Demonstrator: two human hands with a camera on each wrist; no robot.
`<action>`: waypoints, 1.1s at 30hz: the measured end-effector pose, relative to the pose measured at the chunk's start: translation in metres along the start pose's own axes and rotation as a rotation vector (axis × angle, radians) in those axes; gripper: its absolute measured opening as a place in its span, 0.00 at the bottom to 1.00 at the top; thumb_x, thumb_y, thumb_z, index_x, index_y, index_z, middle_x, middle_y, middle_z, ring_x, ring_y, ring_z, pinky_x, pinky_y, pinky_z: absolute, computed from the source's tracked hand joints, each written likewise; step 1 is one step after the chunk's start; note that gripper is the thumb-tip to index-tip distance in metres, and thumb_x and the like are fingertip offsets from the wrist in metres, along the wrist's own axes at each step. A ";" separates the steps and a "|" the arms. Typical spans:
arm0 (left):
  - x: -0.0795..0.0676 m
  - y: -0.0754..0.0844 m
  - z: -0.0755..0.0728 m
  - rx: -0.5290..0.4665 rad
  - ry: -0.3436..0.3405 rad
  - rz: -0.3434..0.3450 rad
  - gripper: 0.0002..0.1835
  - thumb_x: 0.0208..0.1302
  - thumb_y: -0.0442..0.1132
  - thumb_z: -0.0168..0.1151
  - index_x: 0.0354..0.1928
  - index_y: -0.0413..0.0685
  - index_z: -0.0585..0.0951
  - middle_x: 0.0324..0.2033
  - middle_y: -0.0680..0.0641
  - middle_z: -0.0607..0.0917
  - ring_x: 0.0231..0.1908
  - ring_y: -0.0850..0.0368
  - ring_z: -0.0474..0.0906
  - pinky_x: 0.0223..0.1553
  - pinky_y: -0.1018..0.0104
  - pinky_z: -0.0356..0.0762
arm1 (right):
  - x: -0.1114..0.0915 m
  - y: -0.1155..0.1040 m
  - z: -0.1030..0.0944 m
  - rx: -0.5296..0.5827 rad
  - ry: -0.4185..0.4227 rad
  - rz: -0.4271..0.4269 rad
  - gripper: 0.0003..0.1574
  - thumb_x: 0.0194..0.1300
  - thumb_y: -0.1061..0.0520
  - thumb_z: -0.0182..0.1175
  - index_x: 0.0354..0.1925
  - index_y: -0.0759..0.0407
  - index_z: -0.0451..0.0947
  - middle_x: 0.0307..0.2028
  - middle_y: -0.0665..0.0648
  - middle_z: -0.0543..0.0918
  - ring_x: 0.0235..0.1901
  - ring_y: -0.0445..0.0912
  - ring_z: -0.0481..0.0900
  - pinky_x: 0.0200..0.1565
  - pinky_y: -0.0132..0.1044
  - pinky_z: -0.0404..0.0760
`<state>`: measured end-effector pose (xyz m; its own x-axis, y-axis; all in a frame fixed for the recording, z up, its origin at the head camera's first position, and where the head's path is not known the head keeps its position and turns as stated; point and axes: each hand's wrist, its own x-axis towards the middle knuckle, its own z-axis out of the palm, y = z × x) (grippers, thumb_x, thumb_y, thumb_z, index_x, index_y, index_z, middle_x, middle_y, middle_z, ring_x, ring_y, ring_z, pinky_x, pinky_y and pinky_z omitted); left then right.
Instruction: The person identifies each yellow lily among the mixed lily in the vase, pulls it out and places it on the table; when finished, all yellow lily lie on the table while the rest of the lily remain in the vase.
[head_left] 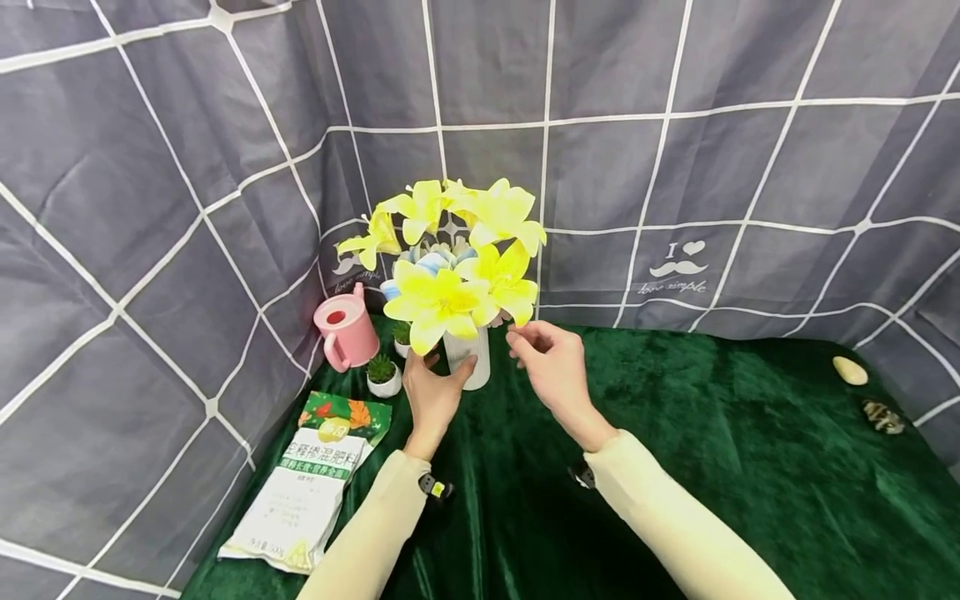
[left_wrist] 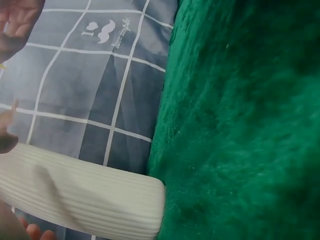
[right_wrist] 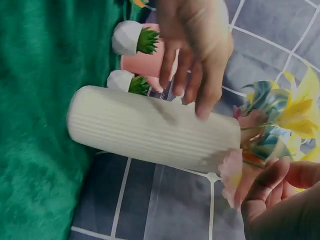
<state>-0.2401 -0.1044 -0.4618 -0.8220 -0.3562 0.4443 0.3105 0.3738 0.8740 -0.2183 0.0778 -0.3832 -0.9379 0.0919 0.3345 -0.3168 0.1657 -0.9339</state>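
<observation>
A white ribbed vase stands upright on the green cloth, holding yellow lilies, blue flowers and a pink flower. My left hand is around the vase's left side, its thumb in front and its fingers spread loosely. In the right wrist view, a shadow lies on the vase apart from the left thumb. Close to the vase's rim, my right hand has its thumb and forefinger together, pinching a thin green stem under the lilies.
Left of the vase stand a pink watering can and two small potted succulents. A white and green fertilizer bag lies nearer me. At the far right are a pale stone and a dark patterned stone. A grey checked curtain hangs behind.
</observation>
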 end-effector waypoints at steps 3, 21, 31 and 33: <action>0.007 -0.005 0.007 -0.026 -0.015 -0.015 0.42 0.49 0.50 0.81 0.67 0.61 0.72 0.62 0.48 0.77 0.64 0.49 0.75 0.62 0.44 0.77 | 0.011 0.002 0.013 0.045 0.033 0.010 0.12 0.64 0.51 0.70 0.36 0.59 0.88 0.30 0.64 0.88 0.25 0.50 0.83 0.32 0.37 0.85; 0.025 -0.026 0.025 -0.054 0.017 0.141 0.45 0.45 0.48 0.84 0.66 0.55 0.72 0.62 0.48 0.81 0.64 0.51 0.78 0.64 0.49 0.78 | 0.034 -0.001 0.045 0.066 0.098 -0.062 0.08 0.66 0.60 0.66 0.34 0.67 0.83 0.26 0.71 0.84 0.23 0.53 0.82 0.31 0.29 0.80; 0.027 -0.024 0.025 -0.056 -0.002 0.091 0.44 0.44 0.46 0.85 0.66 0.59 0.73 0.62 0.52 0.81 0.64 0.53 0.78 0.65 0.50 0.78 | 0.032 -0.016 0.042 0.195 0.106 -0.083 0.09 0.66 0.62 0.67 0.34 0.70 0.83 0.18 0.35 0.79 0.20 0.35 0.78 0.31 0.29 0.82; 0.027 -0.024 0.025 -0.039 0.002 0.093 0.44 0.43 0.46 0.85 0.65 0.58 0.74 0.62 0.51 0.81 0.64 0.53 0.78 0.65 0.50 0.77 | 0.033 -0.015 0.042 0.252 0.105 -0.089 0.09 0.65 0.62 0.67 0.35 0.70 0.82 0.19 0.35 0.80 0.20 0.36 0.78 0.30 0.30 0.82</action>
<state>-0.2820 -0.1016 -0.4753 -0.7878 -0.3231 0.5244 0.4039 0.3718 0.8358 -0.2505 0.0370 -0.3633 -0.8892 0.1914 0.4156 -0.4348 -0.0707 -0.8977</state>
